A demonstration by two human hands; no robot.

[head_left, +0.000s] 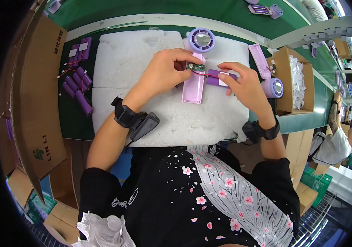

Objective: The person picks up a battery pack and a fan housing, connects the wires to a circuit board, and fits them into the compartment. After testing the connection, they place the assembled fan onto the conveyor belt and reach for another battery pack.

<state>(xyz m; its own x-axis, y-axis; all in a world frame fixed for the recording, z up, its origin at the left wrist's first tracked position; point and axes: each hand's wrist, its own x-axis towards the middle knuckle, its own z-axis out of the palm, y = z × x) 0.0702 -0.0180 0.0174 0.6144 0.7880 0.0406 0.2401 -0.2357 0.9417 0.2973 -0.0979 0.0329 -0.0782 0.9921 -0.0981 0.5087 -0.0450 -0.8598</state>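
Observation:
A purple handheld fan [192, 91] lies on the white foam pad with its handle shell opened and its round head [201, 40] away from me. My left hand [164, 71] pinches near the small green circuit board [195, 66] at the top of the handle, thumb and forefinger at its edges. Red and black wires run from the board to a purple battery pack [214, 78] with a white label. My right hand [244, 82] holds that pack between thumb and fingers, just right of the handle.
Several purple battery packs [78, 80] lie left of the foam pad [151, 115]. At right, another opened fan [272, 87] leans beside a cardboard box [285, 78] of white pieces. A tall carton [40, 111] borders the left side. Another person [336, 144] sits far right.

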